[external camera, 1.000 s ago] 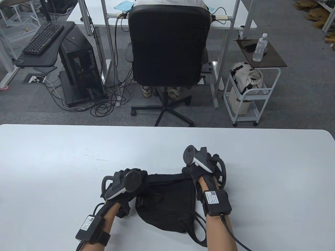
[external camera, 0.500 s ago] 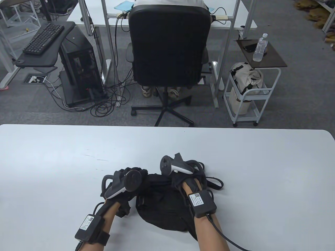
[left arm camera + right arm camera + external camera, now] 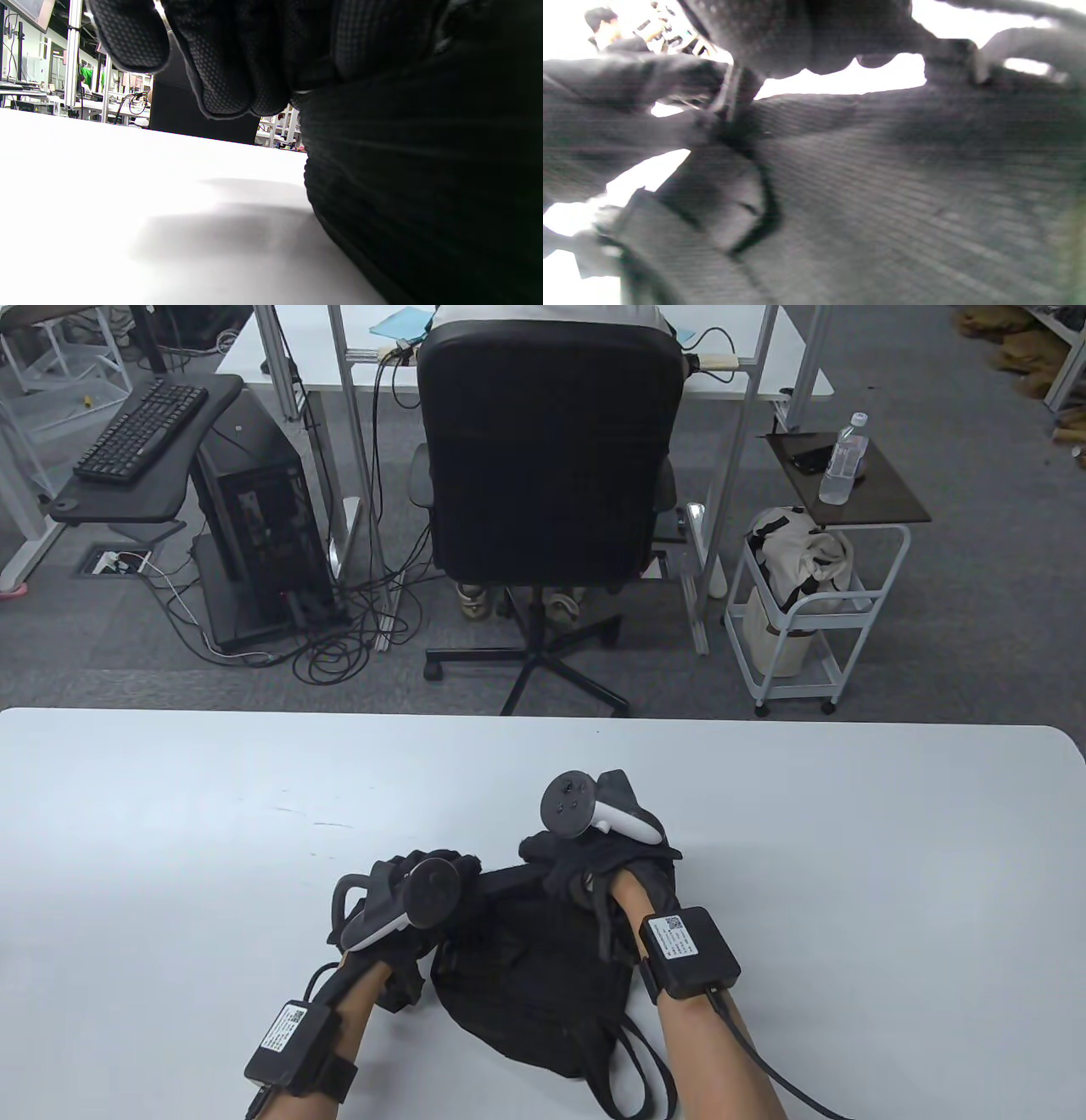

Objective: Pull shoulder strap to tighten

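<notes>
We have the left hand [image 3: 407,899] pressing down on the far-left corner of the black bag [image 3: 534,976], fingers curled over the fabric, pinning it to the white table [image 3: 170,814]. The bag lies near us, between both wrists. If that hold slips, we judge the whole bag slides and no tightening happens. Moving right, the right hand [image 3: 594,869] bunches dark material at the far edge; whether it pinches the shoulder strap [image 3: 632,1060] itself we cannot tell. Grabbing cloth would just drag the bag. Wrist-box stickers carry QR codes, text unreadable.
</notes>
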